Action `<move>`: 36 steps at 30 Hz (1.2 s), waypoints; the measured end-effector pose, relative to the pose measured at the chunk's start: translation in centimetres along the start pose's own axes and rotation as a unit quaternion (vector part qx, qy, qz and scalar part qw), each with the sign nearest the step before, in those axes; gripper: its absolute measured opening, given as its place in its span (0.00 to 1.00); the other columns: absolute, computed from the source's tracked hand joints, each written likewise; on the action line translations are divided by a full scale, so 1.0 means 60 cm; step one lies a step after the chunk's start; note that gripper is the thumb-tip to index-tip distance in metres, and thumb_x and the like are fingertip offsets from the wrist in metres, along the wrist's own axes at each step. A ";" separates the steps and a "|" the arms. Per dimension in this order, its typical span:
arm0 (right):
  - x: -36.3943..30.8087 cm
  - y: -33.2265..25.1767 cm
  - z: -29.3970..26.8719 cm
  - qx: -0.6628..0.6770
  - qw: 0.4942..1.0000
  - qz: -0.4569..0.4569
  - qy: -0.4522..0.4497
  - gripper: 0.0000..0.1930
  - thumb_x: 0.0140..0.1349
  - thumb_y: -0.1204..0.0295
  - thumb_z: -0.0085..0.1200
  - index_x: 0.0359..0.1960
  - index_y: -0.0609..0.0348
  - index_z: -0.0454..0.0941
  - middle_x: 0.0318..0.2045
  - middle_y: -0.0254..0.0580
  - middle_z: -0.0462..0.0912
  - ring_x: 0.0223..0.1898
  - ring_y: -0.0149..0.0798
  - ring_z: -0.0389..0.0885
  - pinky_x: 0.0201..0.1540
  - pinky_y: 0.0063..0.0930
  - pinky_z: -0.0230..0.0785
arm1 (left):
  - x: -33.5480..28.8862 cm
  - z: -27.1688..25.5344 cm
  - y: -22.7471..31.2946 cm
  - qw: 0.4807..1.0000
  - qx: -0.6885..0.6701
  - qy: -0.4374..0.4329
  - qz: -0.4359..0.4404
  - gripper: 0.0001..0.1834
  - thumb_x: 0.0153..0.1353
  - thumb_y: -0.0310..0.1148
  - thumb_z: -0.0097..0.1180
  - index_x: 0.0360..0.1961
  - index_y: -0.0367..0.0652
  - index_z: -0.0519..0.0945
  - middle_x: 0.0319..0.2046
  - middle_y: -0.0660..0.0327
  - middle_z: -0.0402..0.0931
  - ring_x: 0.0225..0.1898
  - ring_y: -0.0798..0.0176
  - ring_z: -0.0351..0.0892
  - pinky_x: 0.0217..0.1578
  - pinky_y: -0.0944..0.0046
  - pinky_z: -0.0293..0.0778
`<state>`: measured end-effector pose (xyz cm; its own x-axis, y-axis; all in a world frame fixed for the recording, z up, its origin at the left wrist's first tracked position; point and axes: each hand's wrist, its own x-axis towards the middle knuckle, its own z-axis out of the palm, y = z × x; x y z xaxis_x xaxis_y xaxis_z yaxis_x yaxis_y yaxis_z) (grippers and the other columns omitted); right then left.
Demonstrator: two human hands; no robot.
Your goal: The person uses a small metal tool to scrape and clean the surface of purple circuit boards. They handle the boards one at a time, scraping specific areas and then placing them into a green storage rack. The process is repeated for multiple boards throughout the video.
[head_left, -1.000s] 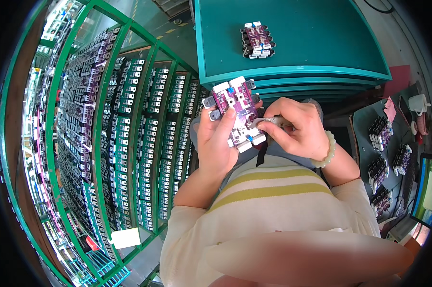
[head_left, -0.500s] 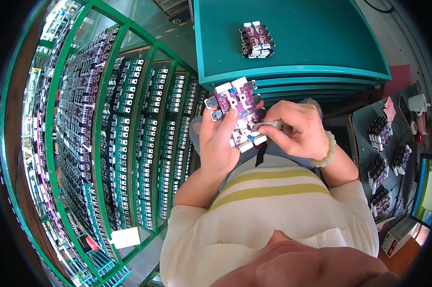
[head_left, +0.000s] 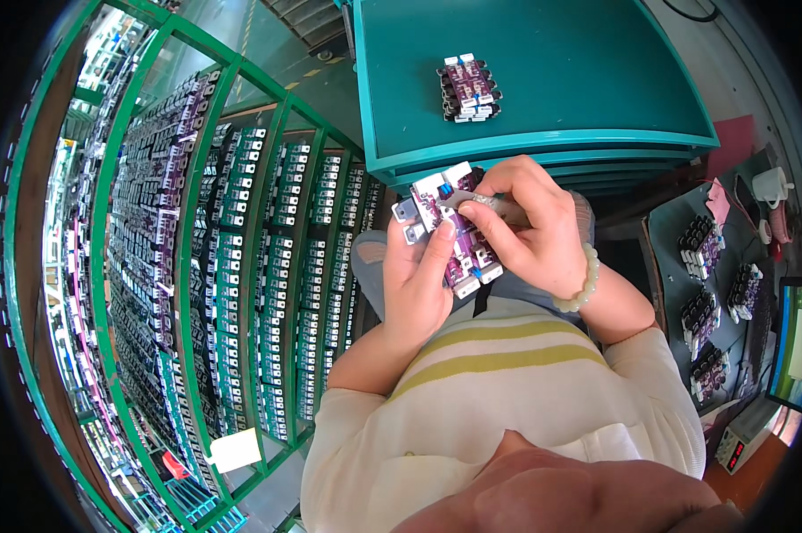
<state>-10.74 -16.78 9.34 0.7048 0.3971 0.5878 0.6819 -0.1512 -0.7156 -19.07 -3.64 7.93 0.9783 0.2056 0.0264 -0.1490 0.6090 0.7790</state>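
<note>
Purple circuit board with white end blocks, blue parts and dark side lugs (head_left: 466,255) is up in both hands, tilted, in front of the person's waist and just short of the table edge. Pale printing speckles the board, too fine to read. Left hand (head_left: 416,289) grips it by the left side: thumb lying over the face, the other fingers curled beneath, mostly hidden. Right hand (head_left: 540,229) comes in from the right, wrist bent inward, thumb and forefinger pinched on a small pale-grey object (head_left: 494,205) whose flat grey tip meets or overhangs the board's upper half; contact can't be told, nor what the object is. Both elbows bent, forearms converging. Bracelet of pale green round beads (head_left: 587,282) on the right wrist. Beyond the hands, a teal flat-topped table (head_left: 587,80) bears a stack of similar purple boards (head_left: 468,89). To the left, a green metal rack (head_left: 186,249) is packed with rows of boards; a white rectangular card (head_left: 235,450) shows at its lower end. To the right, a dark bench (head_left: 672,218) carries more board stacks (head_left: 701,247) and a white mug (head_left: 772,188); near it, a boxy instrument with a red lit display (head_left: 738,446).
</note>
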 end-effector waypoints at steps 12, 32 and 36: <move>-0.001 0.008 -0.010 0.219 0.962 0.166 0.007 0.14 0.51 0.74 0.64 0.37 0.64 0.74 0.36 0.39 0.74 0.33 0.25 0.73 0.32 0.15 0.67 | 0.009 -0.012 -0.002 1.000 0.006 -0.017 -0.015 0.15 0.66 0.23 0.43 0.53 0.35 0.62 0.49 0.52 0.70 0.48 0.62 0.75 0.48 0.60 0.76; -0.034 0.043 0.056 0.434 0.843 0.289 0.133 0.09 0.65 0.69 0.51 0.37 0.63 0.73 0.27 0.30 0.78 0.28 0.18 0.73 0.32 0.15 0.67 | 0.049 -0.024 -0.049 0.974 0.168 0.103 0.112 0.17 0.70 0.37 0.41 0.36 0.34 0.76 0.32 0.61 0.78 0.32 0.75 0.74 0.36 0.73 0.71; -0.033 0.037 0.059 0.434 0.838 0.293 0.152 0.08 0.64 0.70 0.53 0.36 0.62 0.73 0.26 0.30 0.78 0.27 0.18 0.73 0.31 0.15 0.67 | 0.042 -0.020 -0.051 0.970 0.170 0.110 0.137 0.16 0.70 0.37 0.42 0.36 0.34 0.76 0.31 0.61 0.77 0.31 0.75 0.74 0.35 0.74 0.70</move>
<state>-11.33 -14.71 5.24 0.9765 0.2151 0.0136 -0.1048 0.5289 -0.8422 -16.32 -4.07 4.89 0.8488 0.5049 0.1570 -0.3064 0.2278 0.9242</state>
